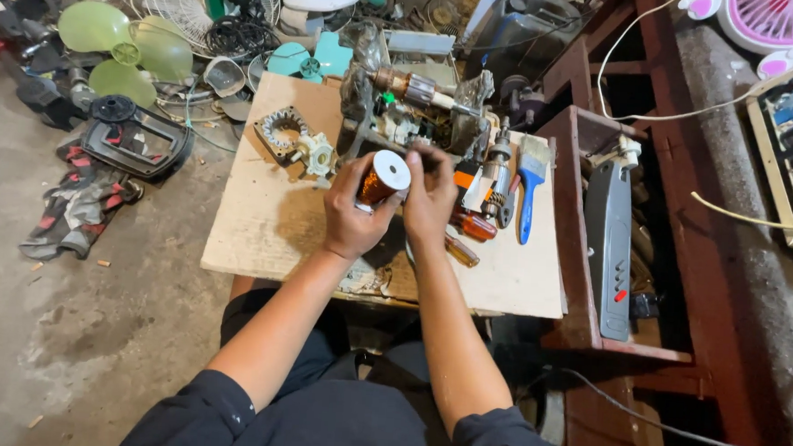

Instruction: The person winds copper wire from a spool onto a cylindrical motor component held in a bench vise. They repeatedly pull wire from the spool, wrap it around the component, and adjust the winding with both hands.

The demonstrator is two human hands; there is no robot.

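Above the wooden board, copper-wire spool with white end, in 2 closed grips: left hand, right hand.

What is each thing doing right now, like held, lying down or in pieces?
Spool of copper wire: held up off the board, white end facing the camera.
Left hand: wrapped around the spool.
Right hand: fingertips on the spool's far side.
Blue paintbrush: lying flat on the board.
Motor armature: lying on the parts pile.
Green fan blade: off its fan, on the floor.
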